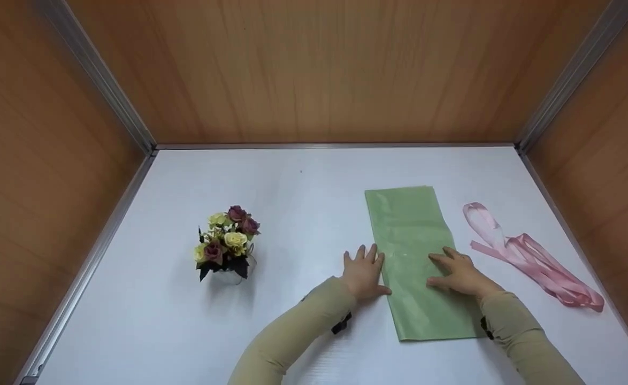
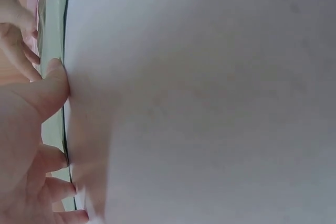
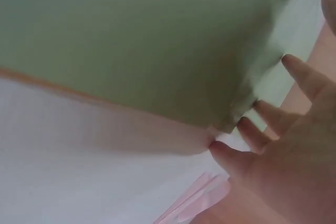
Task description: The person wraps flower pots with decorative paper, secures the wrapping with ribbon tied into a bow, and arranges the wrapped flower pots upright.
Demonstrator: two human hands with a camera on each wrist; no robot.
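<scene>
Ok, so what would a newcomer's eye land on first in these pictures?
Probably the green wrapping sheet, lying right of centre on the white tabletop, with the left hand at its left edge and the right hand at its right side. Next, the small bunch of yellow and purple roses off to the left, and the pink ribbon, loosely gathered at the right.

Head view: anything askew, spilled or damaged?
No spill or damage visible on the white tabletop. The green rectangular sheet looks slightly rotated against the tabletop's back edge, and the shiny pink ribbon right of it lies in loose, bunched loops, not neatly coiled. Nothing else stands out.
</scene>
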